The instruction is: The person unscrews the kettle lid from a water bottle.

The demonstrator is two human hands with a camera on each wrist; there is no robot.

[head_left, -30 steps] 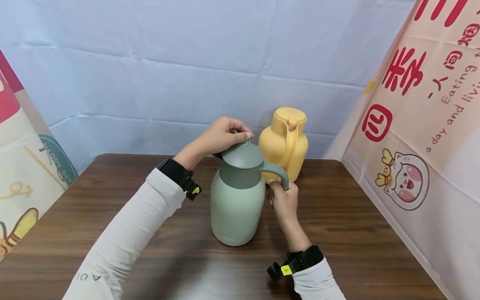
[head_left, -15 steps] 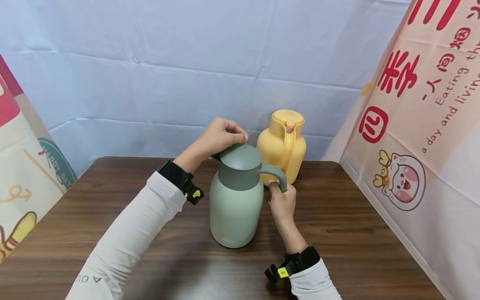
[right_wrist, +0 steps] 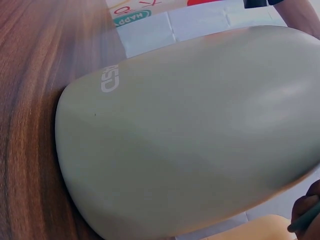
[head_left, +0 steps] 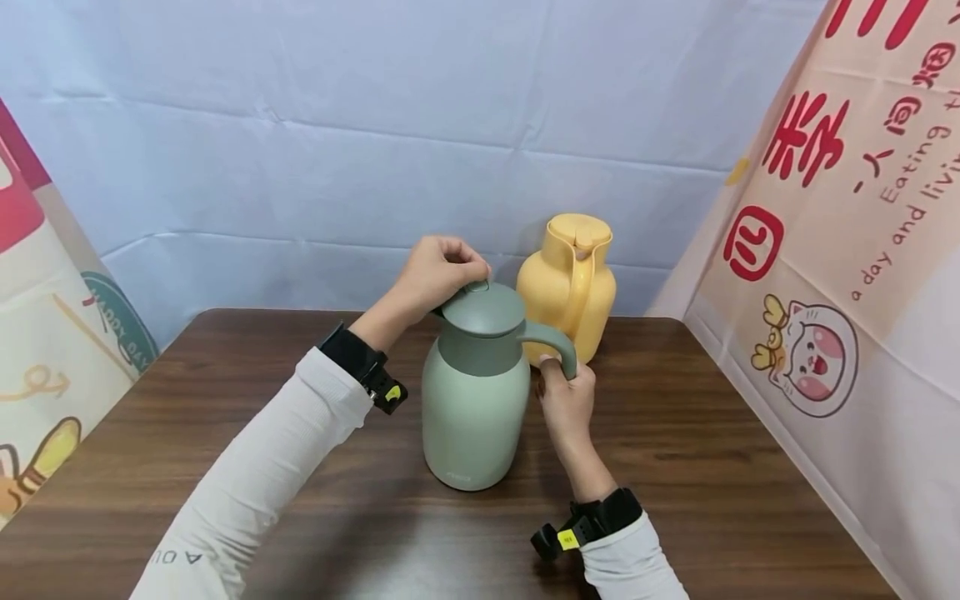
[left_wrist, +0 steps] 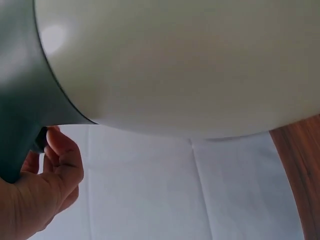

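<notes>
A pale green thermos jug (head_left: 474,425) with a darker green neck stands upright on the wooden table (head_left: 697,467). At its top, the thumb and fingertips of my left hand (head_left: 438,279) pinch a small raised tab on the round lid (head_left: 486,312). The lid lies level on the neck. My right hand (head_left: 567,404) grips the lower end of the curved handle (head_left: 553,337). In the left wrist view the left hand (left_wrist: 55,182) shows curled fingers beside the neck. The right wrist view is mostly the jug's body (right_wrist: 190,135), with right-hand fingers (right_wrist: 302,206) at the handle tip.
A yellow jug (head_left: 543,292) stands close behind the green one, to its right, near the table's back edge. A pale cloth (head_left: 300,167) hangs behind the table. Printed cloths (head_left: 810,250) hang at both sides.
My left fingertips have shifted slightly left on the lid's top, and the tab has turned a little. The jug and right hand stay in place.
</notes>
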